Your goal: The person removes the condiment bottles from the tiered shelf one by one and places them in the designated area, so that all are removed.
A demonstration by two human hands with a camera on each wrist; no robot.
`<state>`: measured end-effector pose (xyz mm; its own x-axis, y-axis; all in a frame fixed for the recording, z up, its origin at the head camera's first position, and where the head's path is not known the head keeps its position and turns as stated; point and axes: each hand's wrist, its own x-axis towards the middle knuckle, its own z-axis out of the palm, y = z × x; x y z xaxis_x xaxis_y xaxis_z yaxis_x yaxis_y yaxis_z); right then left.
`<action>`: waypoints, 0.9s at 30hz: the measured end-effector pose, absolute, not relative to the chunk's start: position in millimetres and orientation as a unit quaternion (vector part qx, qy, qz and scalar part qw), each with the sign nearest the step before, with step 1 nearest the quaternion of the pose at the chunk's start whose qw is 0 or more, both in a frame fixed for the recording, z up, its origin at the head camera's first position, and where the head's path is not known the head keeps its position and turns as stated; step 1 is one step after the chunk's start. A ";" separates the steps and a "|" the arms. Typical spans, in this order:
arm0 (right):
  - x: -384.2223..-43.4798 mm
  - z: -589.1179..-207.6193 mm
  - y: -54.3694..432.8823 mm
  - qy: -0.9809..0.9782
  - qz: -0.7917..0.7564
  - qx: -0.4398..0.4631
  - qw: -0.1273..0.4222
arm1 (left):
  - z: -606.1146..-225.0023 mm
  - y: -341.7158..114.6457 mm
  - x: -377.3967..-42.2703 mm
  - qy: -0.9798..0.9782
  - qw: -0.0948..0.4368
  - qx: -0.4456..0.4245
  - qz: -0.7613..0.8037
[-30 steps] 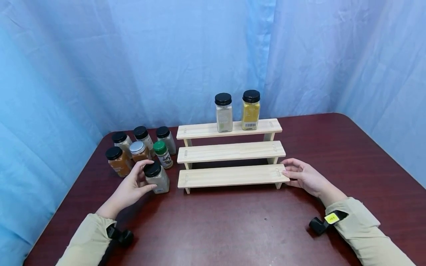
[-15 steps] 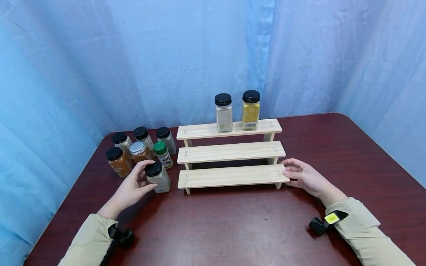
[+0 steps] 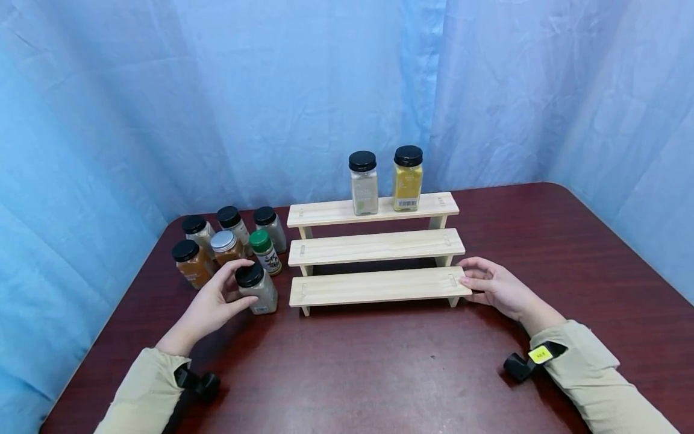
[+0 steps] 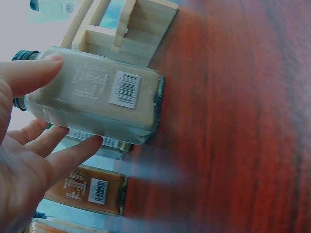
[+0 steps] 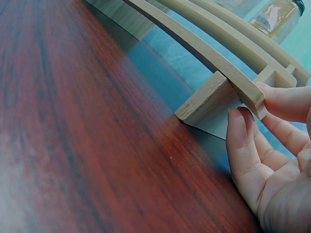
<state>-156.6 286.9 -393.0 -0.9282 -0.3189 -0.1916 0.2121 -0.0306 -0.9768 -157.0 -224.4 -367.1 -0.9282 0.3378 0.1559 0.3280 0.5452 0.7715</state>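
Note:
My left hand point(image 3: 212, 307) holds a square glass spice jar point(image 3: 261, 294) with a black lid, thumb on the near side and fingers on the far side. Pale grey-beige powder fills this jar, and the left wrist view shows a barcode label point(image 4: 125, 89) low on it. It is left of a three-step wooden rack point(image 3: 379, 286). At the rack's right end my right hand point(image 3: 496, 288) pinches the lowest shelf point(image 5: 245, 94), thumb on top and fingers below. The top step bears a pale powder jar point(image 3: 365, 191) and a yellow powder jar point(image 3: 408, 187).
Behind the left hand stand several more jars, among them a green-capped shaker point(image 3: 265, 253), a silver-lidded jar point(image 3: 226, 246) and an orange-brown jar point(image 3: 194, 265). All rest on a dark red table point(image 3: 374, 367). A blue curtain point(image 3: 303, 90) hangs behind and at both sides.
The left hand and its jar have shifted very slightly to the right since one second ago. The right hand keeps its hold on the rack's lowest shelf.

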 end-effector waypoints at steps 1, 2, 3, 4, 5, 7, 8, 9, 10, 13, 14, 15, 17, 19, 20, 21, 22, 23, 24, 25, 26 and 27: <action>-156.6 -393.0 286.8 0.671 -0.716 -0.040 0.186 | -366.5 -224.7 -157.0 0.880 0.001 0.190 0.436; -156.6 -393.0 286.7 0.672 -0.716 -0.039 0.187 | -365.5 -225.0 -156.8 0.881 -0.004 0.191 0.434; -156.6 -393.0 286.5 0.672 -0.716 -0.038 0.187 | -364.3 -225.6 -156.6 0.881 -0.010 0.192 0.433; -156.7 -393.0 286.5 0.671 -0.716 -0.037 0.187 | -363.1 -226.3 -156.4 0.880 -0.017 0.194 0.433; -156.8 -392.9 286.4 0.671 -0.717 -0.036 0.188 | -361.5 -227.0 -156.0 0.880 -0.024 0.196 0.433; -156.9 -392.6 286.1 0.671 -0.716 -0.034 0.188 | -357.9 -228.1 -155.1 0.877 -0.039 0.203 0.435; -156.9 -392.5 286.1 0.671 -0.717 -0.034 0.189 | -356.1 -228.6 -154.4 0.874 -0.045 0.206 0.438; -157.0 -392.6 286.2 0.670 -0.717 -0.033 0.189 | -354.1 -229.0 -153.7 0.870 -0.052 0.211 0.442; -157.1 -392.5 286.3 0.671 -0.717 -0.033 0.189 | -352.1 -229.1 -152.8 0.866 -0.059 0.215 0.447; -157.2 -392.9 286.4 0.670 -0.717 -0.034 0.191 | -345.8 -228.3 -149.5 0.856 -0.080 0.218 0.463; -157.3 -393.2 286.5 0.669 -0.717 -0.034 0.191 | -343.5 -227.6 -148.4 0.852 -0.087 0.216 0.468; -157.3 -393.4 286.6 0.669 -0.718 -0.035 0.191 | -341.0 -226.7 -147.2 0.850 -0.093 0.214 0.473; -157.4 -393.6 286.6 0.668 -0.718 -0.036 0.191 | -336.1 -224.6 -145.0 0.843 -0.104 0.208 0.485; -157.3 -393.6 286.6 0.669 -0.717 -0.036 0.190 | -331.3 -222.0 -143.3 0.836 -0.116 0.205 0.495; -157.3 -393.4 286.6 0.669 -0.718 -0.036 0.190 | -328.8 -220.5 -142.7 0.832 -0.123 0.205 0.501; -157.3 -393.2 286.6 0.669 -0.717 -0.037 0.190 | -326.3 -219.0 -142.1 0.828 -0.129 0.205 0.506; -157.2 -393.0 286.6 0.671 -0.716 -0.037 0.190 | -323.8 -217.4 -141.7 0.823 -0.135 0.206 0.512; -157.2 -392.8 286.6 0.671 -0.715 -0.037 0.189 | -321.2 -215.6 -141.3 0.818 -0.142 0.208 0.517; -157.2 -392.6 286.7 0.672 -0.715 -0.038 0.189 | -318.6 -213.7 -141.2 0.815 -0.148 0.209 0.520; -157.2 -392.6 286.9 0.673 -0.715 -0.038 0.188 | -315.9 -211.6 -141.1 0.812 -0.153 0.210 0.522; -157.3 -392.8 287.1 0.674 -0.714 -0.039 0.188 | -313.1 -209.4 -141.2 0.810 -0.157 0.211 0.525; -157.4 -392.8 287.4 0.675 -0.713 -0.038 0.188 | -310.4 -206.9 -141.3 0.808 -0.160 0.211 0.526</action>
<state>-157.4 287.4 -392.8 -0.9267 -0.3190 -0.1986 0.2159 -0.0192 -0.9762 -141.3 -206.9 -310.4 -0.8594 0.1735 0.4809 0.5100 0.3569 0.7826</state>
